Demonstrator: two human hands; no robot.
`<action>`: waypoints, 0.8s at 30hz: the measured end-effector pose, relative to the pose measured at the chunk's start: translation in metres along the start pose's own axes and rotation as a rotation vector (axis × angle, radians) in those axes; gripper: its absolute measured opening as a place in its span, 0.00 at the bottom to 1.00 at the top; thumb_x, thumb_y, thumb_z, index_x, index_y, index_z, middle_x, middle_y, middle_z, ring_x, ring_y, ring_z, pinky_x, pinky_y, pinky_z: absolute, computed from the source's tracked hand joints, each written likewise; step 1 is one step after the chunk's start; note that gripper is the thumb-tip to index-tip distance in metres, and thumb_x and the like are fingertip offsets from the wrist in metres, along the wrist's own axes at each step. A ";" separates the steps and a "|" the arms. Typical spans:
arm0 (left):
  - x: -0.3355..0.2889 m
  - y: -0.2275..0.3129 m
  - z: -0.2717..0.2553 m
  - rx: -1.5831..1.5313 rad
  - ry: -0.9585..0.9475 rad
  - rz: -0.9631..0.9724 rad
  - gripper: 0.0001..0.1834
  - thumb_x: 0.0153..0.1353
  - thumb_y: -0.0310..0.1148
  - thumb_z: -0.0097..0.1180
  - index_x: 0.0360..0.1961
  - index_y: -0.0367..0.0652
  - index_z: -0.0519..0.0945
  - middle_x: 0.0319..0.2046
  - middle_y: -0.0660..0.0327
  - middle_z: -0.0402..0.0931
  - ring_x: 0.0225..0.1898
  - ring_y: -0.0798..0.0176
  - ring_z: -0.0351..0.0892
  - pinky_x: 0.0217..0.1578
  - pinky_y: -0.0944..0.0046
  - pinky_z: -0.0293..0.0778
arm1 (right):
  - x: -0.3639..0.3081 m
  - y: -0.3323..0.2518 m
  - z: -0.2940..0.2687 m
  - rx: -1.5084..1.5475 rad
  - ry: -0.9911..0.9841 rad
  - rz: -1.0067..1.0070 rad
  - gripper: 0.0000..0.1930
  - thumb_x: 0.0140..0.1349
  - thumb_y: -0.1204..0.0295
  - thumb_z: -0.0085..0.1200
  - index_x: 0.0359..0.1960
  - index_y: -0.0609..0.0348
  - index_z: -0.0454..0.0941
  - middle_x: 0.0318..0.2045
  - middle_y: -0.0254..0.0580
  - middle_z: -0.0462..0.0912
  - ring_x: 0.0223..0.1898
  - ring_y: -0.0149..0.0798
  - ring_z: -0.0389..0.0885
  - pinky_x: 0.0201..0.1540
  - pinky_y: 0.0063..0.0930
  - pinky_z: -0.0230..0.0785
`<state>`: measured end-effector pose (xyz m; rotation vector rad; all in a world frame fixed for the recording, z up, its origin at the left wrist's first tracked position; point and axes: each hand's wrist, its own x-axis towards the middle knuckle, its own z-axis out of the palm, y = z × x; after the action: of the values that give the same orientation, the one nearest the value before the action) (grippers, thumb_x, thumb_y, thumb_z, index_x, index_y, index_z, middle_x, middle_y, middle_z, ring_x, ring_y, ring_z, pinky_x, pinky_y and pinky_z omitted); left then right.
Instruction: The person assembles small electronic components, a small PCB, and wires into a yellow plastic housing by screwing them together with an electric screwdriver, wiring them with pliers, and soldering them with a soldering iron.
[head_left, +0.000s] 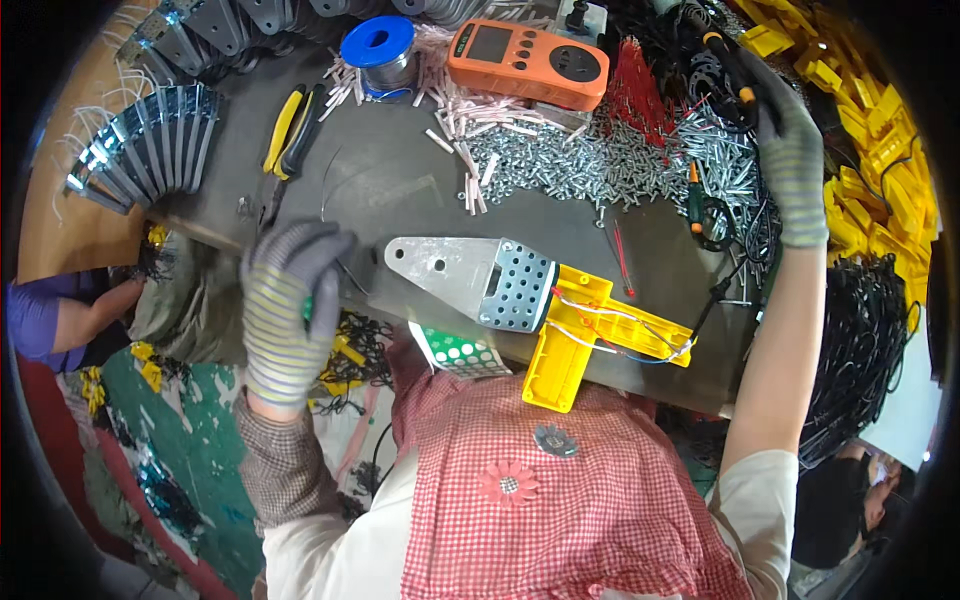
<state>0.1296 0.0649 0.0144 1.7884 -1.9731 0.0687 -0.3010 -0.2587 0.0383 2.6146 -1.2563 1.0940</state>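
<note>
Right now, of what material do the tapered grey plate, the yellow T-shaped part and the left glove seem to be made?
Tapered grey plate: probably metal, with a dull grey sheen. Yellow T-shaped part: likely moulded plastic, smooth, with ribs inside. Left glove: apparently knitted fabric, matte, striped; fibre unclear.

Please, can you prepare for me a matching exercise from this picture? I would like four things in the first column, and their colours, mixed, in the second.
Column 1
1. metal bracket nearest the apron
2. wire spool
3. handheld meter
4. T-shaped plastic part

Column 2
A. orange, with black areas
B. yellow
C. grey, pierced with round holes
D. blue on top, silvery below

Right pairs: 1-C, 2-D, 3-A, 4-B.
</note>
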 end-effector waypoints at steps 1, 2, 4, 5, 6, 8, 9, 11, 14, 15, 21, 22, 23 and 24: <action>-0.007 0.005 0.005 0.016 -0.043 0.035 0.15 0.67 0.23 0.53 0.52 0.40 0.84 0.56 0.52 0.82 0.61 0.44 0.80 0.65 0.47 0.71 | 0.005 0.011 0.004 0.041 -0.117 -0.015 0.25 0.70 0.83 0.55 0.68 0.55 0.80 0.59 0.44 0.87 0.59 0.37 0.85 0.64 0.32 0.74; -0.013 0.006 0.007 0.041 -0.090 0.065 0.16 0.67 0.25 0.51 0.53 0.41 0.84 0.57 0.52 0.82 0.63 0.44 0.79 0.66 0.45 0.69 | 0.009 0.016 0.011 0.094 -0.235 -0.030 0.27 0.70 0.85 0.52 0.70 0.56 0.78 0.64 0.45 0.85 0.64 0.37 0.83 0.70 0.31 0.70; -0.020 -0.001 0.010 0.076 -0.131 0.073 0.17 0.67 0.30 0.52 0.54 0.43 0.84 0.60 0.52 0.81 0.66 0.44 0.77 0.68 0.42 0.67 | 0.011 0.021 0.022 0.040 -0.209 -0.099 0.30 0.67 0.90 0.51 0.71 0.57 0.77 0.62 0.44 0.86 0.63 0.35 0.82 0.69 0.29 0.70; -0.021 -0.006 0.010 0.109 -0.129 0.111 0.17 0.66 0.30 0.53 0.54 0.44 0.84 0.60 0.53 0.81 0.66 0.44 0.77 0.68 0.42 0.68 | 0.011 0.025 0.028 0.298 -0.224 0.082 0.30 0.67 0.90 0.51 0.71 0.58 0.77 0.61 0.43 0.86 0.63 0.33 0.82 0.67 0.26 0.71; -0.020 -0.009 0.009 0.142 -0.125 0.152 0.18 0.65 0.30 0.54 0.55 0.44 0.84 0.60 0.53 0.81 0.66 0.44 0.77 0.68 0.42 0.68 | 0.010 0.031 0.029 0.553 -0.234 0.265 0.30 0.67 0.90 0.51 0.72 0.58 0.77 0.60 0.42 0.87 0.63 0.30 0.81 0.65 0.24 0.72; -0.013 -0.013 0.002 0.215 -0.144 0.168 0.18 0.63 0.31 0.55 0.54 0.46 0.84 0.59 0.55 0.81 0.65 0.47 0.78 0.66 0.43 0.70 | 0.007 0.035 0.019 0.185 -0.204 0.149 0.25 0.68 0.88 0.56 0.67 0.61 0.80 0.56 0.38 0.87 0.60 0.28 0.82 0.62 0.21 0.73; -0.007 -0.019 0.000 0.308 -0.168 0.238 0.19 0.62 0.31 0.56 0.54 0.47 0.84 0.58 0.56 0.81 0.64 0.48 0.78 0.65 0.44 0.71 | 0.002 0.031 0.016 0.284 -0.083 0.099 0.22 0.66 0.85 0.62 0.62 0.60 0.83 0.52 0.38 0.89 0.55 0.29 0.85 0.58 0.24 0.76; 0.011 -0.019 -0.005 0.433 -0.177 0.370 0.17 0.58 0.33 0.57 0.50 0.48 0.85 0.57 0.59 0.82 0.62 0.52 0.79 0.62 0.47 0.74 | -0.004 0.022 0.005 0.292 0.115 0.008 0.15 0.64 0.79 0.70 0.53 0.63 0.85 0.44 0.33 0.90 0.48 0.26 0.87 0.53 0.25 0.79; 0.022 -0.035 -0.007 0.394 -0.273 0.528 0.15 0.58 0.32 0.58 0.46 0.47 0.85 0.57 0.59 0.82 0.62 0.52 0.79 0.62 0.46 0.74 | -0.007 -0.003 -0.005 0.398 0.083 0.167 0.14 0.67 0.83 0.65 0.53 0.62 0.84 0.48 0.38 0.87 0.50 0.29 0.84 0.58 0.25 0.77; 0.029 -0.033 -0.008 0.405 -0.299 0.554 0.14 0.56 0.32 0.59 0.44 0.46 0.85 0.55 0.60 0.83 0.59 0.52 0.80 0.61 0.46 0.75 | -0.006 -0.006 -0.005 0.387 0.093 0.177 0.14 0.67 0.83 0.65 0.53 0.62 0.84 0.48 0.38 0.87 0.50 0.29 0.84 0.58 0.25 0.77; 0.068 -0.008 -0.018 -0.103 -0.080 0.111 0.12 0.67 0.30 0.58 0.50 0.43 0.84 0.51 0.59 0.84 0.52 0.55 0.84 0.52 0.55 0.80 | -0.007 0.007 0.009 -0.094 -0.140 -0.264 0.29 0.50 0.89 0.61 0.53 0.45 0.86 0.42 0.44 0.85 0.44 0.53 0.85 0.49 0.41 0.80; 0.077 -0.003 -0.025 -0.413 -0.024 -0.237 0.13 0.69 0.28 0.57 0.53 0.41 0.83 0.53 0.60 0.82 0.50 0.58 0.86 0.47 0.58 0.83 | -0.010 0.004 0.009 -0.081 -0.180 -0.245 0.31 0.48 0.88 0.61 0.53 0.42 0.86 0.42 0.46 0.83 0.45 0.57 0.84 0.49 0.45 0.80; 0.091 -0.025 -0.039 -0.574 0.079 -0.289 0.13 0.74 0.32 0.56 0.55 0.41 0.82 0.53 0.56 0.84 0.51 0.53 0.86 0.50 0.55 0.82 | -0.010 0.003 0.007 -0.211 -0.216 -0.303 0.30 0.47 0.86 0.63 0.54 0.43 0.86 0.42 0.45 0.83 0.47 0.55 0.84 0.49 0.46 0.80; 0.111 -0.063 -0.051 -0.741 0.186 -0.342 0.14 0.78 0.36 0.54 0.56 0.40 0.81 0.53 0.52 0.85 0.52 0.48 0.86 0.52 0.52 0.81 | -0.010 0.000 0.009 -0.209 -0.230 -0.300 0.28 0.49 0.85 0.62 0.52 0.45 0.87 0.43 0.44 0.83 0.48 0.54 0.85 0.51 0.46 0.80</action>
<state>0.2016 -0.0301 0.0839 1.5055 -1.2870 -0.5190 -0.3001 -0.2547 0.0248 2.7038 -0.9065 0.5966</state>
